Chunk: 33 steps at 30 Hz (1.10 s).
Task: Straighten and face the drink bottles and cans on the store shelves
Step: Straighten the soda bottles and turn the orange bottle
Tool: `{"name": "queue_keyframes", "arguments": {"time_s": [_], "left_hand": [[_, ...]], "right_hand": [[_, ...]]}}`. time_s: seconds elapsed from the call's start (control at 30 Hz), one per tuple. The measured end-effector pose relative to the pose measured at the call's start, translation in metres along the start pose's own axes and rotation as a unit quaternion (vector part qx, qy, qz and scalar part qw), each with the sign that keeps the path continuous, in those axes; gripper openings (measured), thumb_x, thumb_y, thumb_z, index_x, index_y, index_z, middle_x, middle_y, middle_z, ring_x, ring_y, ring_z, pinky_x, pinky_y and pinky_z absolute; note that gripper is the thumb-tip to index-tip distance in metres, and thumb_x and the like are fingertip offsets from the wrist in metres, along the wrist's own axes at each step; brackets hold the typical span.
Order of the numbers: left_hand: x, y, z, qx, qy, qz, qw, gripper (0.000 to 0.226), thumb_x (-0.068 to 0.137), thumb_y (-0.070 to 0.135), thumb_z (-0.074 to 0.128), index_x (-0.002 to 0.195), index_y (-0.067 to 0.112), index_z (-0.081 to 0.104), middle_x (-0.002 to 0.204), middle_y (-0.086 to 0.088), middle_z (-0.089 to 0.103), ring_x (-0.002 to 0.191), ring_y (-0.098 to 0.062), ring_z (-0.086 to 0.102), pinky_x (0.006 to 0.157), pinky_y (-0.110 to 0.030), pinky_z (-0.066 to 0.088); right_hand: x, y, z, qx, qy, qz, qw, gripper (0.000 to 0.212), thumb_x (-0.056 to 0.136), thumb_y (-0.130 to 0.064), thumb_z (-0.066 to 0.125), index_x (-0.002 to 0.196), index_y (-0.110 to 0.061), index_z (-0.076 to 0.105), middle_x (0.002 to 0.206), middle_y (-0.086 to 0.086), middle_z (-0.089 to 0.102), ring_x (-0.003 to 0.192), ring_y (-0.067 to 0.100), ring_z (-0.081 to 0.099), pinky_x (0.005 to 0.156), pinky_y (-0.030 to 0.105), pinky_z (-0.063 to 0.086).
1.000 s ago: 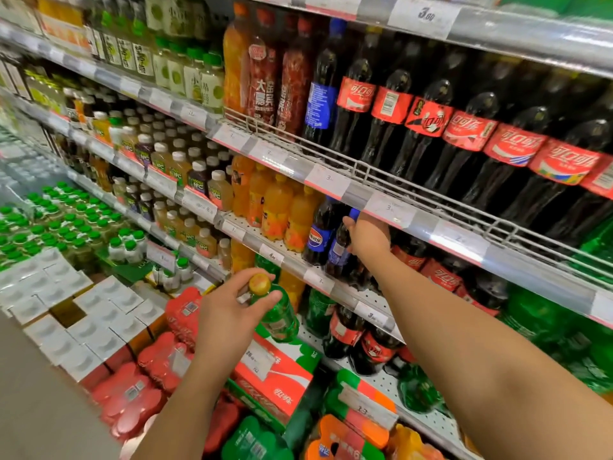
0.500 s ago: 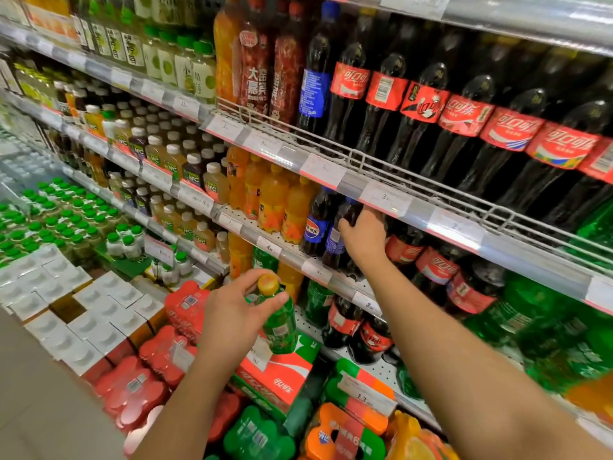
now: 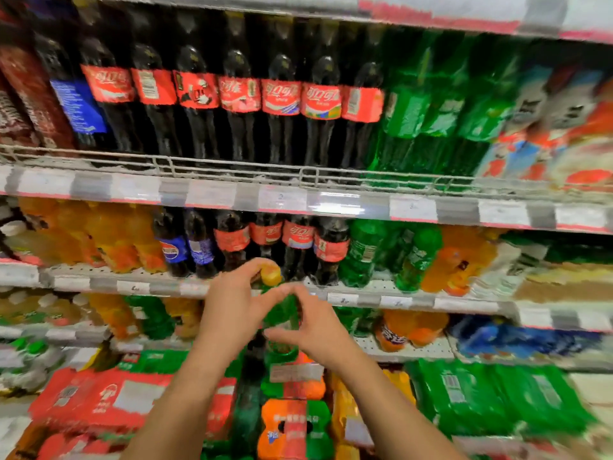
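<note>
Store shelving packed with soft drinks fills the whole view, badly smeared by motion. Nearest, the left hand curls round the neck of a small green plastic bottle with a yellow cap, thumb and forefinger closing just under the cap. The right hand comes at the bottle's body from the other side, fingers bent round it; whether they press on the plastic or only hover against it, the blur hides. The bottle is upright in mid-air before the grey shelf edge with white price tags.

Behind that edge stands a row of small dark cola bottles with red labels, then small green plastic bottles to the right. Higher up, large cola bottles stand behind a white wire rail.

Judging from this, the bottle belongs with the green ones: carry it rightward upright, label forward, and set it down without knocking the colas. Headroom under the upper shelf looks tight, and free slots are not discernible.
</note>
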<state>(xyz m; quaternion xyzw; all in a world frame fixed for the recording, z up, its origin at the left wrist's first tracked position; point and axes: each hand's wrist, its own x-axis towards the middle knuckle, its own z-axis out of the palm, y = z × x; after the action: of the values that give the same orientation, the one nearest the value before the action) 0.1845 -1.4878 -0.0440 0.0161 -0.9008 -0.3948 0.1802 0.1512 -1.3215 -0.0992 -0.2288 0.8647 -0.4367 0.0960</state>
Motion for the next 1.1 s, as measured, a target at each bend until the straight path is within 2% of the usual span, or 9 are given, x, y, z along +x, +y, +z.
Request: {"name": "queue_keyframes", "arguments": {"time_s": [0.13, 0.23, 0.3, 0.43, 0.53, 0.67, 0.9, 1.0, 1.1], "left_hand": [[0.017, 0.045, 0.042, -0.002, -0.081, 0.059, 0.995, 0.025, 0.079, 0.043, 0.081, 0.096, 0.032, 0.066, 0.082, 0.012, 0.068, 0.077, -0.006, 0.065, 0.078, -0.034, 0.052], [0.028, 0.077, 0.06, 0.015, -0.129, 0.116, 0.985, 0.038, 0.083, 0.05, 0.075, 0.118, 0.038, 0.064, 0.101, 0.017, 0.07, 0.093, -0.003, 0.063, 0.084, -0.025, 0.048], [0.038, 0.087, 0.061, 0.02, -0.088, 0.165, 0.982, 0.038, 0.088, 0.049, 0.065, 0.123, 0.034, 0.064, 0.113, 0.016, 0.068, 0.105, -0.003, 0.059, 0.089, -0.022, 0.041], [0.068, 0.07, 0.052, 0.096, 0.044, 0.217, 0.971, 0.043, 0.09, 0.019, 0.052, 0.132, 0.016, 0.061, 0.142, -0.009, 0.057, 0.13, -0.029, 0.046, 0.114, -0.035, 0.029], [0.086, 0.046, 0.047, 0.179, 0.044, 0.199, 0.963, 0.053, 0.09, 0.012, 0.056, 0.143, 0.012, 0.052, 0.152, -0.016, 0.046, 0.138, -0.038, 0.041, 0.119, -0.045, 0.028], [0.085, 0.028, 0.052, 0.268, 0.002, 0.156, 0.951, 0.07, 0.091, 0.021, 0.068, 0.154, 0.015, 0.038, 0.165, -0.01, 0.025, 0.15, -0.036, 0.025, 0.12, -0.053, 0.028], [0.083, 0.031, 0.05, 0.202, 0.003, 0.128, 0.971, 0.062, 0.098, 0.019, 0.059, 0.155, 0.028, 0.037, 0.167, 0.006, 0.021, 0.155, -0.018, 0.015, 0.121, -0.046, 0.029], [0.083, 0.033, 0.048, 0.182, 0.005, 0.117, 0.976, 0.062, 0.098, 0.018, 0.058, 0.155, 0.032, 0.038, 0.166, 0.01, 0.021, 0.155, -0.014, 0.014, 0.122, -0.044, 0.03], [0.083, 0.032, 0.051, 0.177, 0.012, 0.116, 0.977, 0.063, 0.097, 0.015, 0.059, 0.154, 0.031, 0.039, 0.166, 0.01, 0.023, 0.154, -0.014, 0.015, 0.122, -0.044, 0.029]], "right_hand": [[-0.015, 0.033, -0.042, -0.055, 0.098, 0.025, 0.993, 0.065, 0.07, -0.053, 0.084, 0.122, -0.033, 0.052, 0.092, -0.007, 0.069, 0.081, 0.01, 0.064, 0.072, 0.039, 0.053], [-0.03, 0.058, -0.072, -0.07, 0.148, 0.062, 0.985, 0.067, 0.07, -0.048, 0.087, 0.125, -0.028, 0.054, 0.1, -0.011, 0.066, 0.088, 0.009, 0.061, 0.072, 0.022, 0.048], [-0.039, 0.074, -0.088, -0.066, 0.191, 0.08, 0.976, 0.065, 0.07, -0.044, 0.089, 0.125, -0.026, 0.058, 0.106, -0.013, 0.061, 0.096, 0.007, 0.059, 0.074, 0.013, 0.04], [-0.043, 0.099, -0.119, -0.032, 0.265, 0.127, 0.955, 0.067, 0.072, -0.028, 0.09, 0.129, -0.018, 0.057, 0.122, -0.003, 0.052, 0.111, 0.012, 0.051, 0.093, 0.024, 0.039], [-0.032, 0.111, -0.137, -0.019, 0.307, 0.142, 0.941, 0.07, 0.073, -0.023, 0.086, 0.135, -0.017, 0.053, 0.126, 0.0, 0.051, 0.118, 0.018, 0.052, 0.101, 0.033, 0.042], [-0.01, 0.114, -0.152, -0.015, 0.324, 0.134, 0.936, 0.068, 0.075, -0.022, 0.086, 0.134, -0.016, 0.052, 0.124, -0.001, 0.051, 0.116, 0.017, 0.05, 0.095, 0.029, 0.038], [0.022, 0.119, -0.15, -0.032, 0.316, 0.141, 0.938, 0.077, 0.082, -0.027, 0.085, 0.145, -0.011, 0.045, 0.141, 0.007, 0.05, 0.127, 0.024, 0.051, 0.104, 0.03, 0.038], [0.03, 0.124, -0.148, -0.051, 0.316, 0.171, 0.932, 0.083, 0.081, -0.028, 0.085, 0.149, -0.016, 0.039, 0.142, 0.007, 0.052, 0.118, 0.027, 0.061, 0.102, 0.04, 0.05], [0.038, 0.125, -0.155, -0.115, 0.296, 0.19, 0.929, 0.094, 0.081, -0.029, 0.086, 0.155, -0.02, 0.027, 0.128, 0.008, 0.065, 0.104, 0.027, 0.068, 0.088, 0.041, 0.057]]}}
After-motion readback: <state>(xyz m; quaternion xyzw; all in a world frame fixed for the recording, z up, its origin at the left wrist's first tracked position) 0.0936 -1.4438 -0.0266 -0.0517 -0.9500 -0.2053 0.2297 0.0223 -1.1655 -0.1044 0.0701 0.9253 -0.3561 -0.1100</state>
